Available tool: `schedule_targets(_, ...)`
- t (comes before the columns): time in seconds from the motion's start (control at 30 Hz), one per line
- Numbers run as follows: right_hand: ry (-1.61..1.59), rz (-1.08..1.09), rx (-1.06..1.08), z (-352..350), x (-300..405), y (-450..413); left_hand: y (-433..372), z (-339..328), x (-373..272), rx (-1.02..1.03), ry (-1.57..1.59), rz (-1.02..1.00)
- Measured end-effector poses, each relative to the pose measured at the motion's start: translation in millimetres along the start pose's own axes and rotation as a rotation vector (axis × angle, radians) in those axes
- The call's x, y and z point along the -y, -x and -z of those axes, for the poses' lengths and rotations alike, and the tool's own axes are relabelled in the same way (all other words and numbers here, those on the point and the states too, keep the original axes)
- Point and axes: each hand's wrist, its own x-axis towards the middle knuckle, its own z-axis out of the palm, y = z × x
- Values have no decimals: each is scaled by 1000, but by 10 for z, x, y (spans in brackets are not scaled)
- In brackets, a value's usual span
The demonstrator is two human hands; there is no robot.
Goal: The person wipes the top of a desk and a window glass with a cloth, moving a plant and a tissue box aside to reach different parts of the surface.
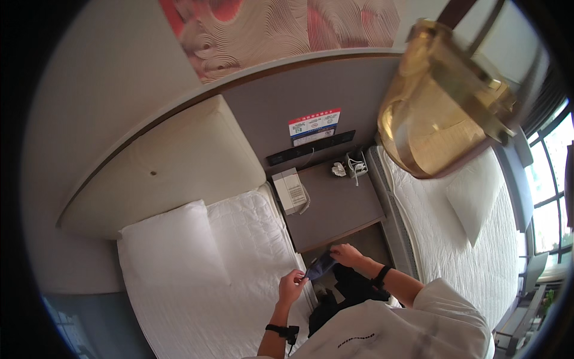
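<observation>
Between both hands a small dark blue piece of cloth point(319, 267) is stretched at a slant, low in front of my body. My left hand point(292, 286) pinches its lower left end between thumb and fingers. At its upper right end, my right hand point(346, 256) has hold of it. What exactly the cloth is cannot be made out. The front edge of the nightstand point(341, 197) lies just beyond my hands. A black band with a small box is on my left wrist, and a black band is on my right.
To the left stands a bed with a white mattress point(251, 224) and a pillow point(175, 251). Another bed point(430, 215) is on the right. The nightstand carries a telephone point(287, 190), crumpled white paper point(339, 169) and a cable holder point(357, 166). A gold lamp point(444, 112) hangs at upper right.
</observation>
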Motion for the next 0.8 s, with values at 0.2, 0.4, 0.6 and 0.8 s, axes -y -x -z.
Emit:
schedule_targets(0.2, 23, -73, 62, 186, -465, -494, -814, 91, -248, 231, -250, -15)
schedule_targets(0.4, 146, 39, -662, 35, -467, -1606, -1978, 168, 276, -258, -474, -164)
schedule_targets(0.6, 318, 94, -328, -757, -191, -1692, -1987, 363, 828, -460, -657, 68)
schedule_targets(0.8, 595, -4, -23, -1033, -230, -1589, -2063, 39, 1573, -463, -518, -26)
